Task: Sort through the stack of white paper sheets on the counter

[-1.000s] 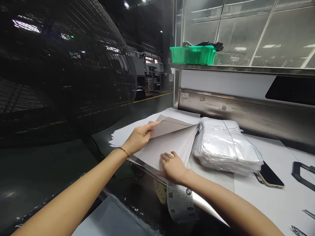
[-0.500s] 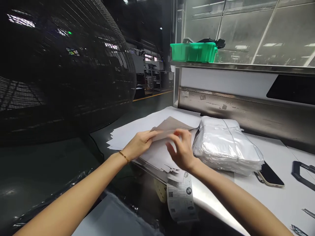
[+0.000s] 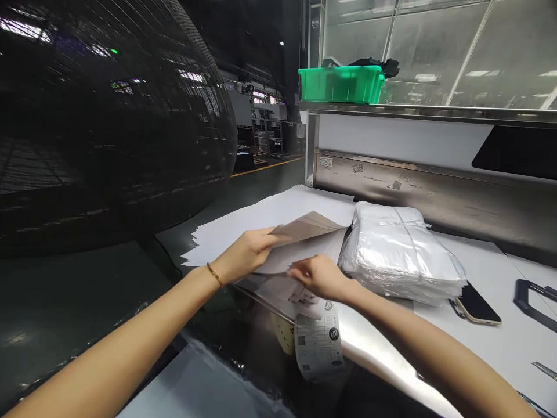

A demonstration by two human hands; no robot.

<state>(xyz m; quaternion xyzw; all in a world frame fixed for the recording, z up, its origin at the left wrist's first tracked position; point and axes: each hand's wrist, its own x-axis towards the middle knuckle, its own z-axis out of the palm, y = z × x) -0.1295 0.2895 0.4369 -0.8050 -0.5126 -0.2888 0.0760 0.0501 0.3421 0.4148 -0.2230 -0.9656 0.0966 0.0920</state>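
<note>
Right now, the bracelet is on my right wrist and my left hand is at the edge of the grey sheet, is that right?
No, the bracelet is on your left wrist, not your right, as the head view shows. Your left hand is at the edge of the grey sheet, as you said.

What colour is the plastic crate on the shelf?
Green: the crate shows best in the head view.

From the person's head, the camera faces forward and down, close behind the left hand (image 3: 243, 255) and right hand (image 3: 322, 277), over the near bench (image 3: 491, 342), with a green plastic crate (image 3: 342, 84) high in frame.
</note>
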